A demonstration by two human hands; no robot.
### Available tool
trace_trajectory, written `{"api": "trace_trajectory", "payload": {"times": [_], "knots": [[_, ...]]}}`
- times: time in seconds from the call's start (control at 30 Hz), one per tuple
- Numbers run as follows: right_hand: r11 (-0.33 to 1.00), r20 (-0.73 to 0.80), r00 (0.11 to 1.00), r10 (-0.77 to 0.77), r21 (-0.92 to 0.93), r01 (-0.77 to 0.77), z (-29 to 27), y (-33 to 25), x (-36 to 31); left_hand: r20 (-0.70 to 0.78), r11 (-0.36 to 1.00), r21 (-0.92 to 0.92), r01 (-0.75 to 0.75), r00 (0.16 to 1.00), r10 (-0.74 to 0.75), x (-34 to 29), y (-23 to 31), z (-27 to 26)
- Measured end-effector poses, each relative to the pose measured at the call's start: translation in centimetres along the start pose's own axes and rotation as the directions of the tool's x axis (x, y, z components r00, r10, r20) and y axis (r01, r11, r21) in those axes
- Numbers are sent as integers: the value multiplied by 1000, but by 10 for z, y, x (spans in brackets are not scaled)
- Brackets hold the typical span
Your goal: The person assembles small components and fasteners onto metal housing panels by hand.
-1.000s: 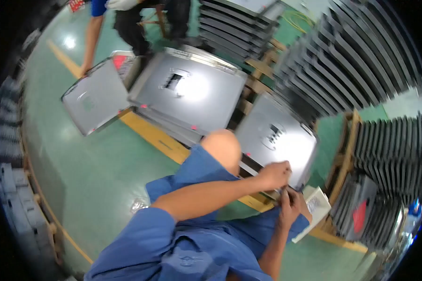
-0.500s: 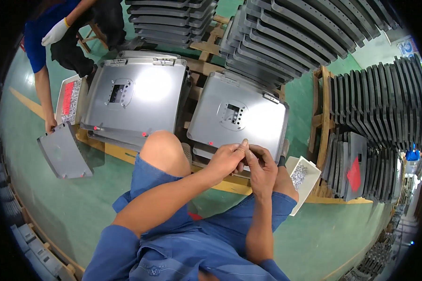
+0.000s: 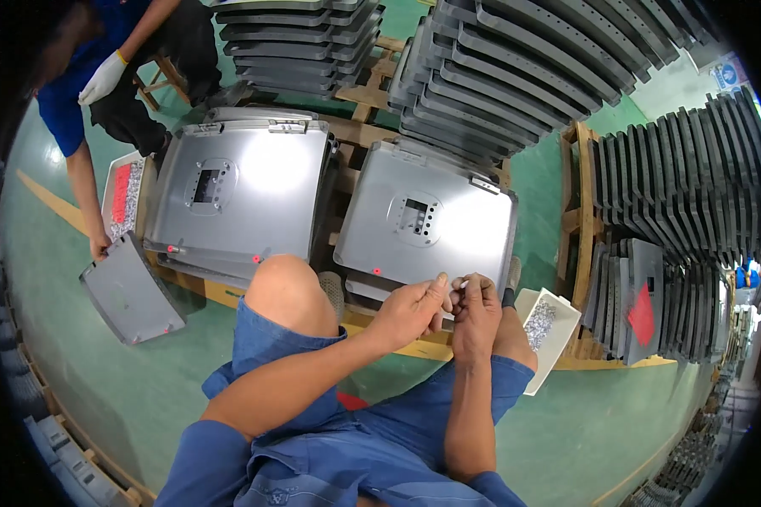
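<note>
My left hand [image 3: 410, 313] is closed, thumb against fingers, above the near edge of a flat grey metal panel [image 3: 376, 215]. Close beside it my right hand [image 3: 475, 321] is pinched too, its fingertips almost meeting the left ones. Something small and pale seems to be between the fingertips, too small to name. The panel lies flat on others and has a rectangular cutout with small holes in a raised round area. A small red cap [image 3: 377, 271] sits near its front edge, left of my hands.
Beside my right knee stands a white bin [image 3: 562, 314] of small metal parts. A second panel stack [image 3: 254, 203] lies left. There a co-worker's hand [image 3: 100, 246] grips a tilted panel [image 3: 135, 291], near another parts bin [image 3: 144, 188]. Tall panel stacks [image 3: 499, 84] rise behind and right.
My hands have drawn slightly apart at the fingertips and dropped a little. The co-worker's panel has shifted right and down. The whole view has tilted slightly.
</note>
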State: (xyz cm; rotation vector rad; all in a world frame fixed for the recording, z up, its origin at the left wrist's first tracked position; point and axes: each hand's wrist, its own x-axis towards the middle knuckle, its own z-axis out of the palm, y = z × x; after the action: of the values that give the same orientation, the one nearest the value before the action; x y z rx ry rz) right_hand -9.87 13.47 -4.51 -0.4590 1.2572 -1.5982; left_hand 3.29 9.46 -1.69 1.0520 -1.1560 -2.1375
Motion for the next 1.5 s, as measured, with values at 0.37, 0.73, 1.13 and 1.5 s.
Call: {"api": "trace_trajectory", "payload": {"times": [0.37, 0.73, 1.13, 1.5], "knots": [[940, -21, 941, 337, -56, -338, -28, 49, -17, 4, 862, 433, -263, 957, 290, -3, -13, 0], [897, -15, 903, 430, -104, -429, -29, 55, -20, -59, 824, 539, -173, 968, 242, -5, -14, -10], [919, -149, 954, 258, -268, -291, -48, 34, 51, 408, 268, 886, -379, 911, -62, -15, 39, -43], [667, -83, 996, -44, -745, -33, -61, 22, 216, 551, 21, 834, -552, 829, -99, 16, 46, -44]]}}
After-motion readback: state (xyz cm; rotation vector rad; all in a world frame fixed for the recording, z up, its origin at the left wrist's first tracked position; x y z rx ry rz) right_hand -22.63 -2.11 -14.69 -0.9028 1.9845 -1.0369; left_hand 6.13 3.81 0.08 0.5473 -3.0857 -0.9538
